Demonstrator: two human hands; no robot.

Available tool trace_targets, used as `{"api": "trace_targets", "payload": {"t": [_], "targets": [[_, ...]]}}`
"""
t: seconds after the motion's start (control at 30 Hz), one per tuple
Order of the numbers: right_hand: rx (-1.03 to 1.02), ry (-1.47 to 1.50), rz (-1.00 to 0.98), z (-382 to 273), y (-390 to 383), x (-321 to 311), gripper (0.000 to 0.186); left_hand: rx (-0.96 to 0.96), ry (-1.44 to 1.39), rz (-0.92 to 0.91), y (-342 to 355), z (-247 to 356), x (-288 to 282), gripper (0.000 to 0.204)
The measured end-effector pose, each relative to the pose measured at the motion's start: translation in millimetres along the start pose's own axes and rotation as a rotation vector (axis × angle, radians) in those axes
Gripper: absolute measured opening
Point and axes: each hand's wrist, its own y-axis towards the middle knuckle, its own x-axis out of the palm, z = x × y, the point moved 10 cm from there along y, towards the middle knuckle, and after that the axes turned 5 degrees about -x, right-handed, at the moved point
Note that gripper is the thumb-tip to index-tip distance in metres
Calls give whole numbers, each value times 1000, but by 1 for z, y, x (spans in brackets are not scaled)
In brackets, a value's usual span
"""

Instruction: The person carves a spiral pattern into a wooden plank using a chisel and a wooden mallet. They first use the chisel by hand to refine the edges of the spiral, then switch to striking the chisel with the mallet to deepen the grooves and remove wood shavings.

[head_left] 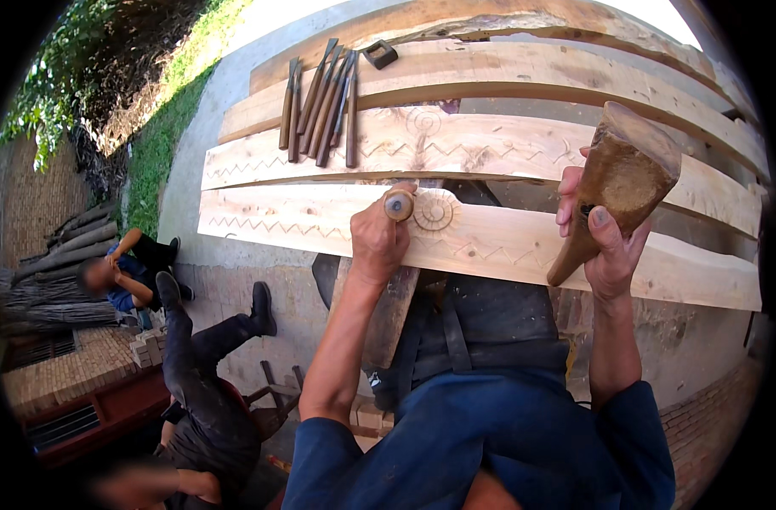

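My left hand (pixel 381 236) is closed round an upright carving chisel (pixel 398 205), whose round handle end faces up. It stands over the nearest pale plank (pixel 524 242), just left of a carved ring pattern (pixel 434 212); the blade is hidden under my fist. Zigzag lines run along this plank on both sides of the rings. In my right hand (pixel 613 251) is a heavy wooden mallet (pixel 634 166), raised above the plank's right part, its broad head upward and its narrow handle toward the plank.
Several chisels (pixel 324 110) lie across the farther planks, beside a small dark metal block (pixel 379 55). A second plank (pixel 507 140) bears similar carving. To the left sit two people, one nearer (pixel 205 408) with legs stretched out and one farther (pixel 133 272) by stacked logs (pixel 73 246).
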Motion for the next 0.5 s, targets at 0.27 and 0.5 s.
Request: {"api": "trace_targets", "payload": {"t": [0.27, 0.5], "targets": [[-10, -4, -34, -9, -6, 12, 43, 43, 6, -77, 4, 2, 3, 31], [-259, -516, -80, -33, -10, 17, 59, 99, -17, -154, 12, 8, 8, 44]]}}
